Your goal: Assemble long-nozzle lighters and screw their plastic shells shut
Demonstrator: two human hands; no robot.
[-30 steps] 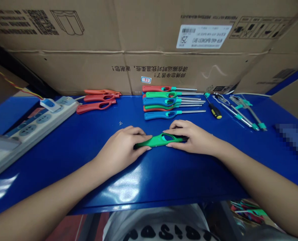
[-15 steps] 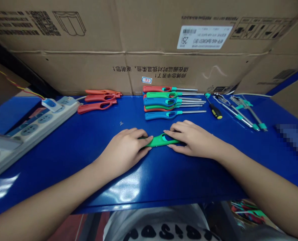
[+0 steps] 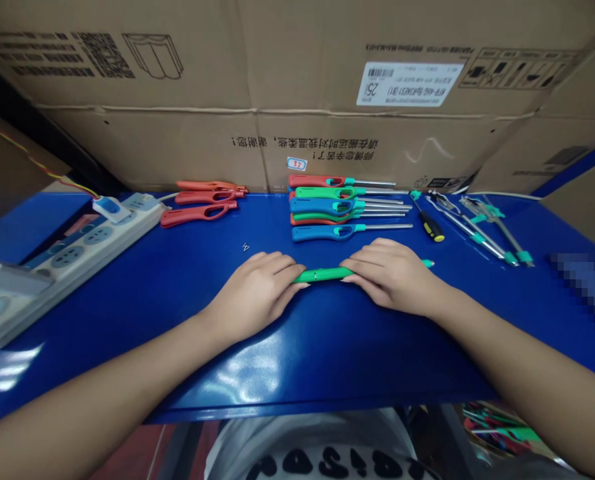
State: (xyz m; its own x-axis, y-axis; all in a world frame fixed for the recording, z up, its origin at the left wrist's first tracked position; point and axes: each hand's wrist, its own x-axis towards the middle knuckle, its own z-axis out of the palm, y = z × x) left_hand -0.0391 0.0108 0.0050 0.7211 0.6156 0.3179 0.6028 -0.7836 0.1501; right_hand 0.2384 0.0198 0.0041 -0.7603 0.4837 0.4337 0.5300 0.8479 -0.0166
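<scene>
Both hands grip a green lighter handle just above the blue table, its narrow edge turned up toward me. My left hand is closed on the left end, thumb and fingers pinching it. Round the right end, my right hand is closed too, hiding that part. A small teal tip shows beyond the right hand; what it belongs to is hidden. Behind the hands lies a row of long-nosed lighters in several colours, the nearest a blue lighter. Small metal screws or pins lie left of them.
Red handle shells lie at the back left, near a white power strip. A screwdriver and metal tubes with teal parts lie at the back right. A cardboard wall closes off the rear of the blue table.
The green handle has been rolled, so its trigger opening no longer shows and its edge faces me. My fingers have closed more tightly on it. The view has shifted slightly.
</scene>
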